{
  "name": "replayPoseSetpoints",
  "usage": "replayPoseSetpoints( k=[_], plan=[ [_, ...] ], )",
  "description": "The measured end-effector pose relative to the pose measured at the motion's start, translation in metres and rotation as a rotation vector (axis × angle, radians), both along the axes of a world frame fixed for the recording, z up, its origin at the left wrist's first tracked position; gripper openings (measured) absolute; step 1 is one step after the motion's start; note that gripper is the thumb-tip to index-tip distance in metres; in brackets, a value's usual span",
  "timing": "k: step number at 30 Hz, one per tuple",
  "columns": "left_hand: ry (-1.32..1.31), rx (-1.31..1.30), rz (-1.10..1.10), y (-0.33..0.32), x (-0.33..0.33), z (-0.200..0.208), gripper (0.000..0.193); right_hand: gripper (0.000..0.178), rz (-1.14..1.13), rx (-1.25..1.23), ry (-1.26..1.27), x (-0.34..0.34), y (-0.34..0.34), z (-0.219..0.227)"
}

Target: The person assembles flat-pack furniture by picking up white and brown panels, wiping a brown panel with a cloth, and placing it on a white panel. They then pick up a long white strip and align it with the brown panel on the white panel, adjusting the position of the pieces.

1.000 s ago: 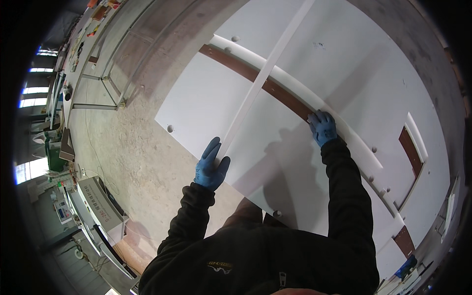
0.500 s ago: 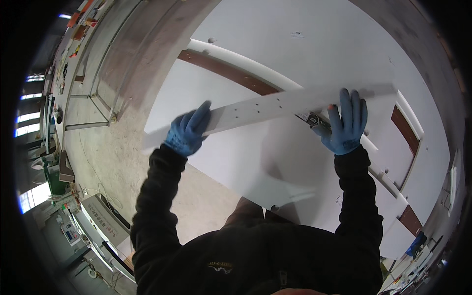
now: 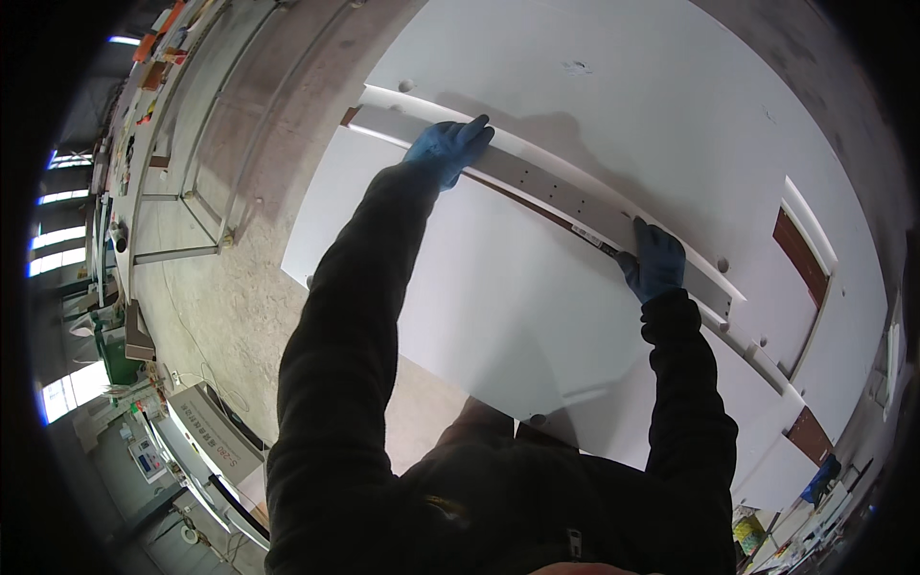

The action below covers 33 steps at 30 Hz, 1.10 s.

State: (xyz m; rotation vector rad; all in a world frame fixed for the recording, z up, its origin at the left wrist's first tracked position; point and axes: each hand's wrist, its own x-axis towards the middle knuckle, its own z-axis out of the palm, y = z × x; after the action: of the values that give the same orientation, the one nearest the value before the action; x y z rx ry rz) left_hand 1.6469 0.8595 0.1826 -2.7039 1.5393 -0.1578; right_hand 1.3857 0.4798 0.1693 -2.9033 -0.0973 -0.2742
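Note:
A long pale strip (image 3: 541, 182) with small dark holes lies slantwise along the slot in a large white panel (image 3: 460, 278), over a brown strip (image 3: 522, 199) that shows along its near edge. My left hand (image 3: 448, 151), in a blue glove, is closed around the pale strip towards its far-left end. Nearer its right end, my right hand (image 3: 656, 261), gloved too, grips it with the thumb on the near edge. A small black-and-white object (image 3: 596, 240), perhaps part of a tape measure, sticks out beside that thumb; the rest is hidden.
More brown strips (image 3: 801, 257) show in openings at the panel's right side. A metal frame (image 3: 177, 257) stands on the concrete floor to the left, near a long bench (image 3: 144, 144) with scattered items. A cardboard box (image 3: 213, 436) lies at lower left.
The pale strip has come down from above the panel, turning so its left end is farther away and its right end nearer. Both hands moved with it, the left one forward and right.

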Motion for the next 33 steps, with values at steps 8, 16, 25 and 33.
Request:
replayPoseSetpoints(
  k=[8, 16, 25, 33],
  plan=[
    [-0.100, -0.096, 0.332, -0.005, 0.009, -0.027, 0.076, 0.066, -0.053, -0.035, -0.036, 0.042, 0.029, -0.024],
    [0.112, -0.237, 0.593, 0.006, -0.088, -0.070, 0.087, 0.048, -0.040, 0.027, -0.157, 0.080, 0.054, -0.054],
    [0.080, -0.319, 0.580, 0.009, -0.090, -0.081, 0.084, 0.039, -0.025, 0.061, -0.238, 0.078, 0.031, -0.053],
    [0.077, -0.375, 0.557, 0.006, -0.087, -0.083, 0.083, 0.065, -1.004, 0.034, -0.109, -0.042, -0.042, -0.059]
  ],
)
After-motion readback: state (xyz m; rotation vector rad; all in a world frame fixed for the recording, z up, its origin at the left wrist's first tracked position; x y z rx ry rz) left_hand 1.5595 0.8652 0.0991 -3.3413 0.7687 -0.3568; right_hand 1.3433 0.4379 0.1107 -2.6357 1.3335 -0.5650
